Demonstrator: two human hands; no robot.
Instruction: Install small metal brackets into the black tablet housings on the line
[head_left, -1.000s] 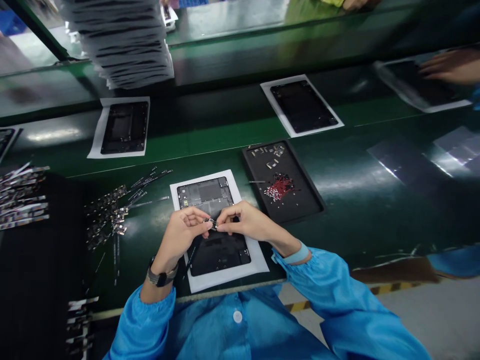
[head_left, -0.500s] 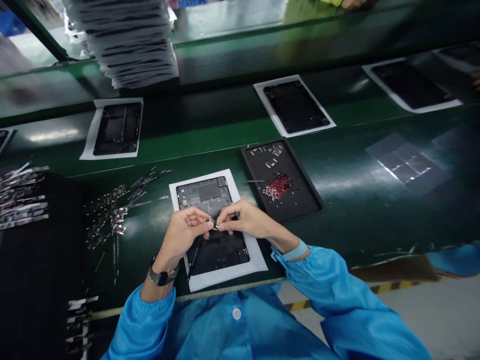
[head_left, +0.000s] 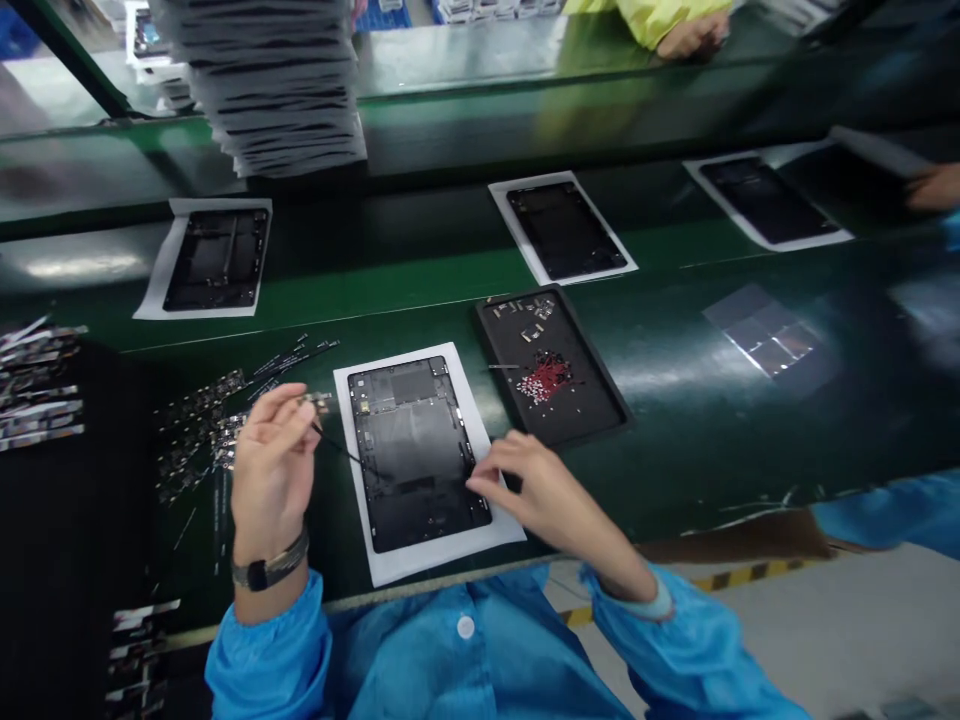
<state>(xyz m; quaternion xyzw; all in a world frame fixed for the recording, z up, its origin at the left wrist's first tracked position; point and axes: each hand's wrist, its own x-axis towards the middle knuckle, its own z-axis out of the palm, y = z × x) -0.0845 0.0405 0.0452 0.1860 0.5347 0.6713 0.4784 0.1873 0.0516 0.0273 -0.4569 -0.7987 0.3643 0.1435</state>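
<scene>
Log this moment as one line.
left hand: holds circuit board with black cable; right hand: by right edge of tablet housing; tablet housing: on white sheet

At upper left, a tall stack of white sheets [head_left: 274, 95] stood near a dark slanted bar [head_left: 64, 55]. Along the far side of the green bench [head_left: 390, 240] lay a left tablet casing [head_left: 199, 265], a middle tablet casing [head_left: 566, 230] and a right tablet casing [head_left: 769, 200], each black on white backing. Beyond them showed a co-worker's yellow sleeve [head_left: 649, 18]. Glossy clear film [head_left: 761, 330] lay at right; yellow-and-black tape [head_left: 757, 575] striped the floor.
</scene>
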